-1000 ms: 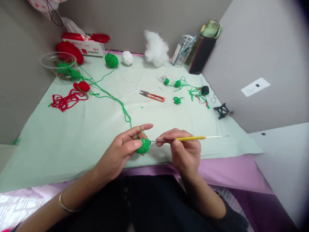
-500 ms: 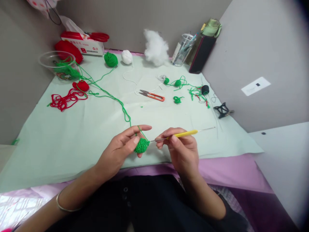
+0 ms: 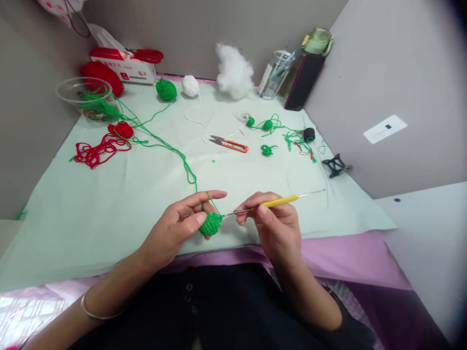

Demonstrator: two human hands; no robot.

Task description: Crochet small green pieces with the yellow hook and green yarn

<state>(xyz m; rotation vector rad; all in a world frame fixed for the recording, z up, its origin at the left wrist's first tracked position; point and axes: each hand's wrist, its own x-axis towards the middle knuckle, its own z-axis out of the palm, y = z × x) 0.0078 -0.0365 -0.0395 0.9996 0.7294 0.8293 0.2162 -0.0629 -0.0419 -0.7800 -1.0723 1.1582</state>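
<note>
Between the thumb and fingers of my left hand (image 3: 175,221) is a small green crocheted piece (image 3: 210,224). Green yarn (image 3: 187,167) runs from the table over my raised left forefinger and down to the piece. My right hand (image 3: 275,223) grips a crochet hook (image 3: 280,201) by its yellow handle, like a pen. The hook's metal tip points left and meets the right edge of the piece, at a loop of yarn. Its other thin metal end sticks out to the right.
Orange thread snips (image 3: 233,145) lie mid-table. Behind are a green yarn ball (image 3: 166,90), a white yarn ball (image 3: 190,86) and white stuffing (image 3: 234,73). A plastic tub (image 3: 82,97) and red yarn (image 3: 93,153) are left; a pen cup (image 3: 275,75) and bottle (image 3: 315,48) stand back right.
My left hand and the green piece have shifted slightly left and tilted. The hook stays almost in place, its tip still at the piece's edge.
</note>
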